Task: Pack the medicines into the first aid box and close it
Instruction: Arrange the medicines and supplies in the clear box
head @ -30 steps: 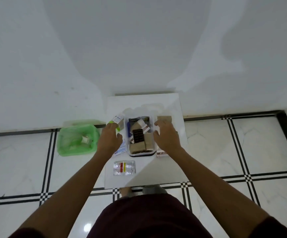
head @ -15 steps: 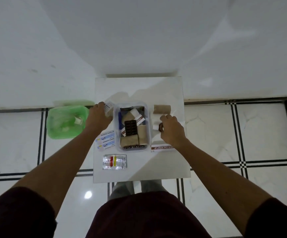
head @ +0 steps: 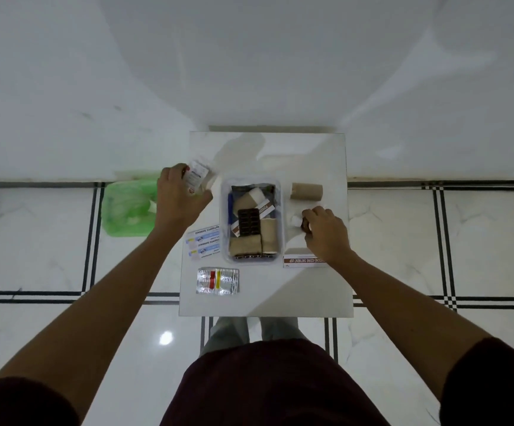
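The clear first aid box (head: 251, 262) stands open in the middle of the small white table (head: 311, 296), holding bandage rolls, a dark blister strip and small cartons. My left hand (head: 177, 199) is left of the box, closed around a small white medicine box (head: 196, 175). My right hand (head: 325, 230) is right of the box, fingers closed on a small brown bottle with a white cap (head: 299, 222). A tan bandage roll (head: 306, 191) lies beyond my right hand. An ointment carton (head: 303, 260), antiseptic bandage packets (head: 204, 245) and a silver blister pack (head: 218, 281) lie on the table.
A green translucent lid or tub (head: 128, 207) sits on the floor left of the table. A white wall rises just behind the table. Tiled floor with black lines surrounds it; my legs stand at the table's near edge.
My left hand moved left and away from the box with the white medicine box. My right hand shifted right and closed on the small bottle. The camera view tilted down.
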### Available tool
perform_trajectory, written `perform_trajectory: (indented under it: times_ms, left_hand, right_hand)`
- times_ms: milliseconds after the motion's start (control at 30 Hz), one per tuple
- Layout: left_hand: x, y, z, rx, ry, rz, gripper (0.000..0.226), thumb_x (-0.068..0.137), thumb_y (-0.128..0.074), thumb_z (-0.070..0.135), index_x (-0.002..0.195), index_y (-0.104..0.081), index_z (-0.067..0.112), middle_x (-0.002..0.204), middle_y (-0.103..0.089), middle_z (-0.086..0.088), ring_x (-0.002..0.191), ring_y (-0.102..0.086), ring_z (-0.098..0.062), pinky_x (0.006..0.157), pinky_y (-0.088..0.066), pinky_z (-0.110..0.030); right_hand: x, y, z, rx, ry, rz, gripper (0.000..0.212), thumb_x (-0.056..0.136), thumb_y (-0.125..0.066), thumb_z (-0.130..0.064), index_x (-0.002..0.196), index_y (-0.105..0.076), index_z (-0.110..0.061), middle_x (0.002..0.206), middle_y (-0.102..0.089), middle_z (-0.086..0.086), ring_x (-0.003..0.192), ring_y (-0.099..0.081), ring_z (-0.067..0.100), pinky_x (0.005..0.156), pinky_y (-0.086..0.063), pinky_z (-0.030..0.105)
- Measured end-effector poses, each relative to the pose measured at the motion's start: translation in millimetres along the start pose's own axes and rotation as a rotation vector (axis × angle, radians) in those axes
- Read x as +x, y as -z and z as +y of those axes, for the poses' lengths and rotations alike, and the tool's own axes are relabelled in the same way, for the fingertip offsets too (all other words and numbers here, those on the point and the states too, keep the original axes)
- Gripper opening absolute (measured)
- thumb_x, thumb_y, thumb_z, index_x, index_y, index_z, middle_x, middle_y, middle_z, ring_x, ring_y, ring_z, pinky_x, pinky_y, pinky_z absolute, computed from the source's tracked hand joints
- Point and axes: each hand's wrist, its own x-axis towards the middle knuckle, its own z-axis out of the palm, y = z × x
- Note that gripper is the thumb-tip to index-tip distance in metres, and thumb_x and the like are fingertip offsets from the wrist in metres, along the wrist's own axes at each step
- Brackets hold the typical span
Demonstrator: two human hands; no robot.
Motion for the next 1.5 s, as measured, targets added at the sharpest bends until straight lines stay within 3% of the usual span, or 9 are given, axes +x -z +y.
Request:
perform_trajectory:
  times_ms: [133,233,367,533,733,933,1200,1300,1500]
  left_hand:
    - [0,15,18,-0.049,-0.244,-0.014,0.064,0.066,-0.074,0.031,0.118,-0.05,0.003,0.107,-0.055,-0.016,0.098,-0.048,-0.027,0.081,-0.035,-0.028]
    - [0,14,32,-0.035,-0.402,-0.15,0.065,0.067,-0.075,0.03,0.122,-0.05,0.004,0.111,-0.054,-0.015,0.1,-0.048,-0.027,0.082,-0.036,-0.028]
    - [-1,5,42,0.042,-0.537,-0.334,0.069,0.07,-0.068,0.035,0.127,-0.048,0.001,0.119,-0.054,-0.018,0.107,-0.048,-0.031,0.091,-0.037,-0.03]
    - [-4,-16,36,0.23,-0.731,-0.423,0.064,0.072,-0.07,0.034,0.123,-0.053,-0.001,0.113,-0.06,-0.02,0.099,-0.055,-0.036,0.092,-0.041,-0.044]
    - [-13,-37,13,0.325,-0.647,-0.487,0.063,0.08,-0.067,0.036,0.135,-0.046,0.014,0.137,-0.052,-0.01,0.13,-0.044,-0.029,0.114,-0.016,-0.055]
    - [-5,-36,15,0.339,-0.622,-0.443,0.064,0.078,-0.068,0.042,0.133,-0.047,0.016,0.134,-0.054,-0.009,0.128,-0.045,-0.028,0.112,-0.018,-0.058]
    - [-14,-31,16,0.222,-0.607,-0.376,0.065,0.08,-0.058,0.05,0.135,-0.045,0.017,0.14,-0.05,-0.006,0.132,-0.041,-0.026,0.106,-0.034,-0.055]
    - [-21,-26,8,0.202,-0.643,-0.298,0.061,0.083,-0.045,0.051,0.134,-0.046,0.016,0.142,-0.049,-0.006,0.132,-0.041,-0.026,0.103,-0.037,-0.049]
    - [-34,-23,-5,0.272,-0.649,-0.363,0.056,0.091,-0.036,0.045,0.14,-0.038,0.019,0.154,-0.032,-0.002,0.144,-0.024,-0.021,0.109,-0.03,-0.052]
  right_hand:
    - [-14,23,-12,0.166,0.017,0.191,0.024,0.067,-0.066,-0.001,0.088,-0.061,-0.012,0.095,-0.064,0.007,0.079,-0.057,0.03,0.064,-0.046,0.033]
    - [-26,48,-27,0.186,0.145,0.249,0.03,0.068,-0.072,-0.008,0.096,-0.063,-0.014,0.098,-0.066,0.005,0.083,-0.058,0.026,0.066,-0.046,0.031]
    - [-42,61,-55,0.116,0.408,0.197,0.027,0.072,-0.071,-0.016,0.098,-0.063,-0.017,0.101,-0.067,0.003,0.084,-0.059,0.023,0.069,-0.047,0.031]
    - [-44,34,-88,0.134,0.464,0.103,0.036,0.071,-0.073,-0.018,0.104,-0.059,-0.013,0.1,-0.069,0.007,0.088,-0.063,0.025,0.073,-0.054,0.037]
    - [-31,15,-89,0.175,0.397,-0.01,0.032,0.073,-0.072,-0.013,0.103,-0.064,-0.011,0.106,-0.07,0.008,0.097,-0.061,0.029,0.082,-0.053,0.04]
    - [-17,23,-97,0.225,0.334,-0.171,0.034,0.075,-0.069,-0.008,0.108,-0.068,-0.017,0.112,-0.067,0.005,0.104,-0.057,0.025,0.081,-0.053,0.04]
    - [-27,15,-92,0.197,0.383,-0.087,0.023,0.093,-0.053,-0.022,0.106,-0.068,-0.012,0.118,-0.067,0.007,0.116,-0.055,0.023,0.09,-0.052,0.039]
    - [-39,14,-88,0.194,0.395,0.036,0.035,0.096,-0.044,-0.035,0.107,-0.069,-0.013,0.116,-0.069,0.005,0.119,-0.055,0.022,0.1,-0.043,0.033]
    - [-53,10,-85,0.077,0.436,0.011,0.06,0.098,-0.017,-0.051,0.107,-0.066,-0.017,0.111,-0.07,0.002,0.117,-0.055,0.018,0.114,-0.022,0.034]
